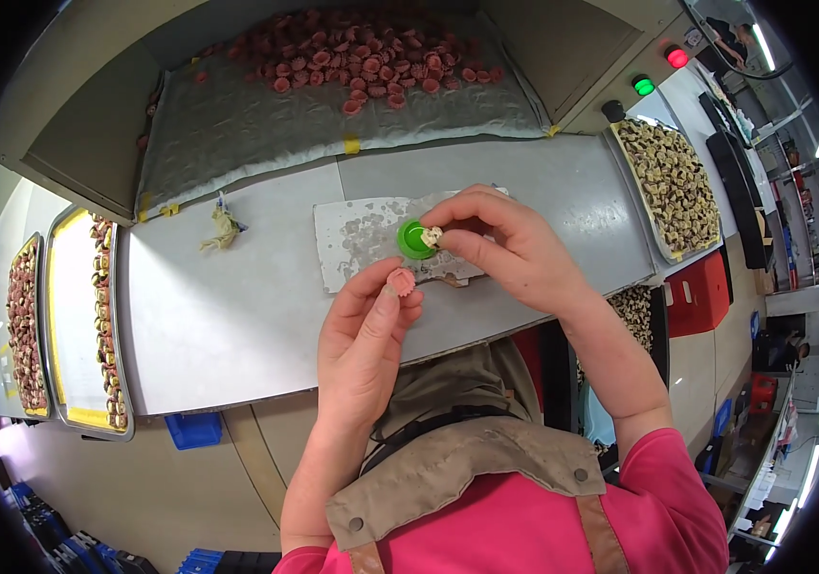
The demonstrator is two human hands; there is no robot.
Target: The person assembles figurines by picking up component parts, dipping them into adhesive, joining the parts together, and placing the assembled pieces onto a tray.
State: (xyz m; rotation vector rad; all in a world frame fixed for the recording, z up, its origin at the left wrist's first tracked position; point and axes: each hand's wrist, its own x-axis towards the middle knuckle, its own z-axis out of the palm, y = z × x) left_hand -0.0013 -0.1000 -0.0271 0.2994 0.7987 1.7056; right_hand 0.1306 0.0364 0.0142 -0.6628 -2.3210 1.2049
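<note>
Between the thumb and fingers of my left hand [364,335] is a small pink scalloped cup [401,281], held just in front of a green round dish [413,250]. My right hand [520,253] pinches a small cream-coloured piece [431,236] at the dish's right rim; whether the piece touches the rim I cannot tell. Under the dish lies a white board [341,258] with worn grey patches, resting on the grey worktop. My right fingers reach over the board's right part and hide some of it.
Behind the worktop, a heap of pink cups [371,67] lies on a grey cloth [237,134]. Trays of filled pieces [105,316] stand at the left. On the right are a tray of cream-and-brown pieces [668,187] and a red bin [698,297]. A crumpled yellowish scrap [222,228] lies left of the board.
</note>
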